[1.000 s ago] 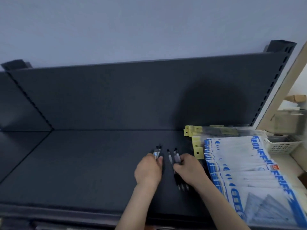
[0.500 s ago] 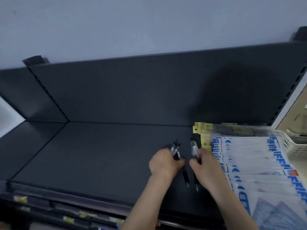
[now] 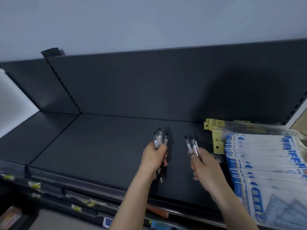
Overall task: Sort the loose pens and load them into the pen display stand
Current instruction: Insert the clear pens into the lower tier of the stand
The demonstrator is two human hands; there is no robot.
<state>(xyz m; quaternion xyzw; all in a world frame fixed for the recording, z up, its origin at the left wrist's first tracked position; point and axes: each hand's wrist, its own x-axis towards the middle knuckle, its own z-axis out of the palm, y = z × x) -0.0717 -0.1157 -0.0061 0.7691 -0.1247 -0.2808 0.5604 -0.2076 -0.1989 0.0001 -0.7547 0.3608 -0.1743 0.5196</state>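
A wide-angle view from the person's head looks forward and down onto a dark shelf (image 3: 103, 146) — near enough that the left hand (image 3: 153, 157) and right hand (image 3: 203, 165) sit low at centre, forearms crossing the bottom edge — with a pale wall (image 3: 149, 22) across the top.

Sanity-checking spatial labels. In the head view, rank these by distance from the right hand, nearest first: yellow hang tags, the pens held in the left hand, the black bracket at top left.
1. The yellow hang tags, just to the right of the right hand.
2. The pens in the left hand, across the gap to the left.
3. The black bracket, far off at the back left.
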